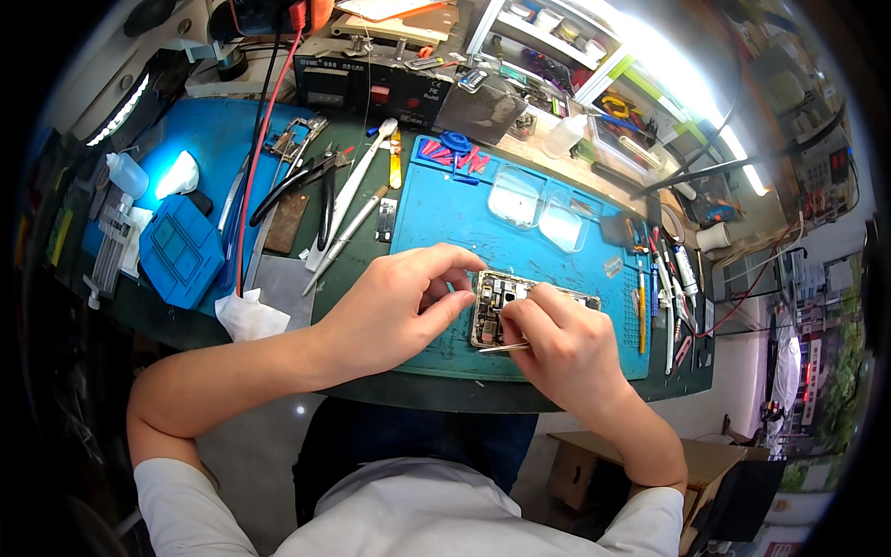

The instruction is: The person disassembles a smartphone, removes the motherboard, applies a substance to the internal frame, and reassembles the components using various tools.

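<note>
As left hand [399,302] curls, thumb parted, right hand [571,343] over phone [488,317], grip pinching slim tool [502,348]

Behind the large blue mat [445,209], the black box [408,97] has a line of pale lettering at the upper left of its front and small pale symbols toward its right end. Beyond the mat's far right, a dark device [838,168] shows a red lit display, too small to read surely. Farther right of the mat, an upright sign [813,369] bears blurred red characters.
</note>
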Motion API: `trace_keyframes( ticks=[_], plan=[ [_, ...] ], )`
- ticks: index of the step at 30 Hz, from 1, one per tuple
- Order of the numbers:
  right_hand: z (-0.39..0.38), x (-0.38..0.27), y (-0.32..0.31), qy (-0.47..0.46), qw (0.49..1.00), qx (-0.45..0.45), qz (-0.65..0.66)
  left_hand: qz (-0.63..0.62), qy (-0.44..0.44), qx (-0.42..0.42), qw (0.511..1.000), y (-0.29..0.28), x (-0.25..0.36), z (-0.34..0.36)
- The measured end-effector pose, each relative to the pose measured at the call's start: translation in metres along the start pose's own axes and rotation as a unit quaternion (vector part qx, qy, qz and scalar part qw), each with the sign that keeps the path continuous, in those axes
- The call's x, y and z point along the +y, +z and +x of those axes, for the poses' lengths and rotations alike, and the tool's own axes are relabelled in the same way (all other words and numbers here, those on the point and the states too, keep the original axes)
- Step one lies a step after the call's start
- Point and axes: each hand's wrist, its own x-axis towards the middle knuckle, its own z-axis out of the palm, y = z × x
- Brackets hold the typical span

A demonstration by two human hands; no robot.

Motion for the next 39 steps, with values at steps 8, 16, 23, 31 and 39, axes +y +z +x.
trace_keyframes(
  ticks=[8, 16, 23, 31, 39],
  plan=[
    [0.005, -0.001, -0.011, 0.016, 0.998, -0.053, -0.004, 0.018, 0.018, 0.007, 1.0, 0.0, -0.003, 0.0],
    [-0.011, 0.015, -0.042, 0.085, 0.976, 0.075, 0.188, 0.128, 0.145, 0.002, 0.981, 0.001, -0.011, -0.002],
    [-0.054, 0.026, -0.035, 0.247, 0.898, 0.147, 0.334, 0.281, 0.223, -0.054, 0.932, 0.009, -0.004, -0.013],
    [-0.068, 0.022, 0.01, 0.132, 0.876, 0.161, 0.435, 0.323, 0.259, -0.069, 0.908, 0.01, -0.003, -0.011],
    [-0.058, 0.021, 0.021, 0.099, 0.909, 0.122, 0.386, 0.341, 0.253, -0.081, 0.902, 0.012, 0.001, -0.009]
  ],
)
